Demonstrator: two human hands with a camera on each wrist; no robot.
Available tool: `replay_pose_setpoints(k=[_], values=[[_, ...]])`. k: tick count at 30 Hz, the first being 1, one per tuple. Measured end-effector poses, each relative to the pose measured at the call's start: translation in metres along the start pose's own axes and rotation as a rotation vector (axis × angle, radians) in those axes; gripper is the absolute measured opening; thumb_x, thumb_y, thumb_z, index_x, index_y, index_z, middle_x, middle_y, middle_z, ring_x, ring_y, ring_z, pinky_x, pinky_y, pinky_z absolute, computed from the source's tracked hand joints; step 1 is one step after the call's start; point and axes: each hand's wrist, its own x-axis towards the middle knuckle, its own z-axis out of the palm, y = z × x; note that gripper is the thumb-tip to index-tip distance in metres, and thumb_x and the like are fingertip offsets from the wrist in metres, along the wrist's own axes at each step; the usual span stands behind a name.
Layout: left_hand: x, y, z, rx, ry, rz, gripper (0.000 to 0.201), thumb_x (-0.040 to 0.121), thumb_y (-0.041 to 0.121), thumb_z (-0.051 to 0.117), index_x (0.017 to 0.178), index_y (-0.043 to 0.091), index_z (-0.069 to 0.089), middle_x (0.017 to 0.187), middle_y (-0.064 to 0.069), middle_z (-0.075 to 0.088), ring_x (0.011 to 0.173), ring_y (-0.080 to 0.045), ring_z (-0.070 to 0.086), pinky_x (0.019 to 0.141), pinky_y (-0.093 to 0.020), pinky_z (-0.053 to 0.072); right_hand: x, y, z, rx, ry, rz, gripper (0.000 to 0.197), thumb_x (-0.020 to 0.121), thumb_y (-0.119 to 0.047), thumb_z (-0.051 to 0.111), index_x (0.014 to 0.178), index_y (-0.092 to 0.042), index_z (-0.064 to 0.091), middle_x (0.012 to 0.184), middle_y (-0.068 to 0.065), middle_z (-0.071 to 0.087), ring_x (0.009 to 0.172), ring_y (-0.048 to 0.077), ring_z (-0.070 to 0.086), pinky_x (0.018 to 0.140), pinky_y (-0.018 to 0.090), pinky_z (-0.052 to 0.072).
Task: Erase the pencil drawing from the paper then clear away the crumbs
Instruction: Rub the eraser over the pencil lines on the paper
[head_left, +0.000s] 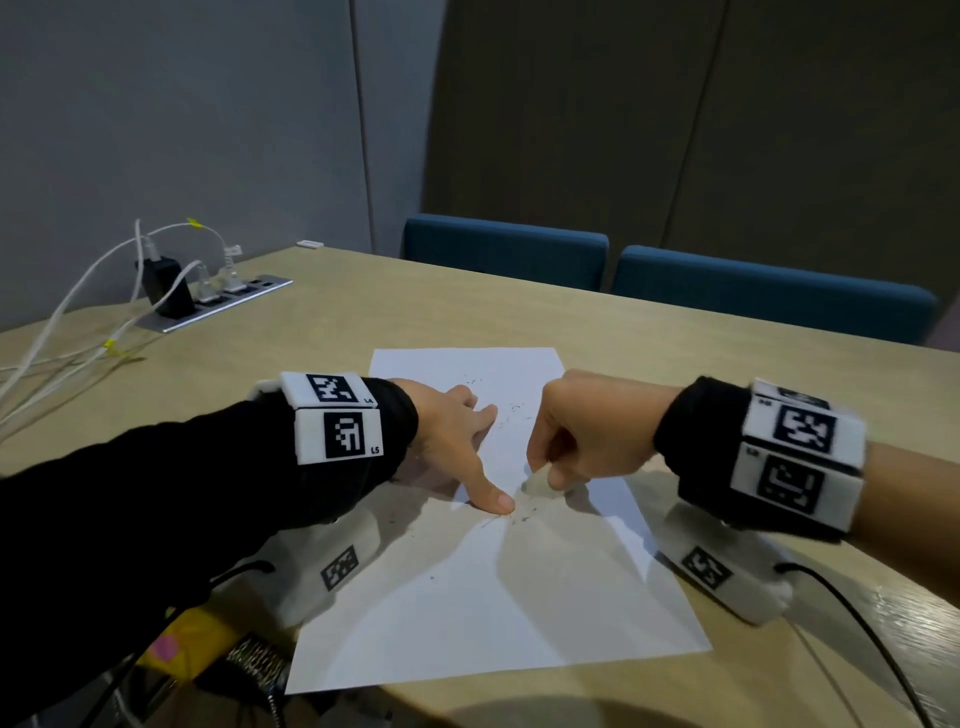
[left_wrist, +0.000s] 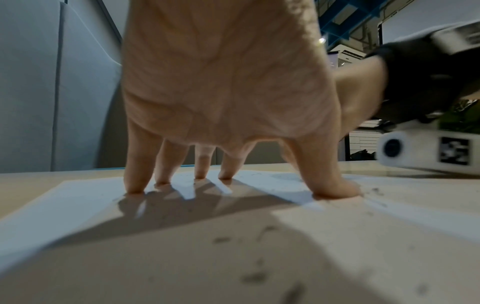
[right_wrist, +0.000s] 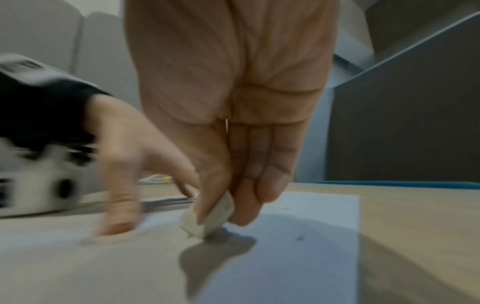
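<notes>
The left hand (head_left: 447, 436) lies spread and relaxed, fingertips (left_wrist: 133, 188) pressing the white rectangular sheet of paper (head_left: 467, 613), whose long axis runs away from the person on the pale wooden table (head_left: 363, 312). Dark specks of eraser crumbs (head_left: 511, 410) dot its middle; any pencil lines are too faint to make out. The right hand (head_left: 576, 431) pinches a small white eraser (right_wrist: 207, 218), tilted, its lower end on the paper, mostly hidden by fingers.

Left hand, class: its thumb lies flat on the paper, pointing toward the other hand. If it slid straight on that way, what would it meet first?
Probably the eraser crumbs just beyond the thumb tip of the left hand, then likely the white eraser pinched by the right hand against the paper. Depth is hard to judge.
</notes>
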Motion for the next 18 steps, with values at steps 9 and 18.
replay_pose_setpoints(k=[9, 18], values=[[0.002, 0.000, 0.000, 0.005, 0.010, 0.010, 0.110, 0.070, 0.076, 0.054, 0.150, 0.031, -0.008, 0.157, 0.014, -0.010, 0.142, -0.016, 0.022, 0.111, -0.039, 0.030, 0.009, 0.000, -0.005, -0.008, 0.027, 0.039, 0.004, 0.083, -0.015, 0.067, 0.080, -0.017, 0.070, 0.063, -0.009, 0.060, 0.062, 0.006, 0.055, 0.073, 0.022, 0.050], [0.009, -0.017, -0.007, -0.018, 0.091, 0.075, 0.094, 0.072, 0.067, 0.062, 0.148, 0.025, 0.025, 0.151, 0.009, 0.024, 0.130, -0.019, 0.042, 0.106, -0.041, 0.039, 0.026, 0.022, -0.026, 0.102, 0.209, 0.129, 0.013, 0.083, -0.016, 0.068, 0.095, -0.015, 0.072, 0.078, 0.001, 0.071, 0.061, 0.003, 0.055, 0.070, 0.018, 0.046]])
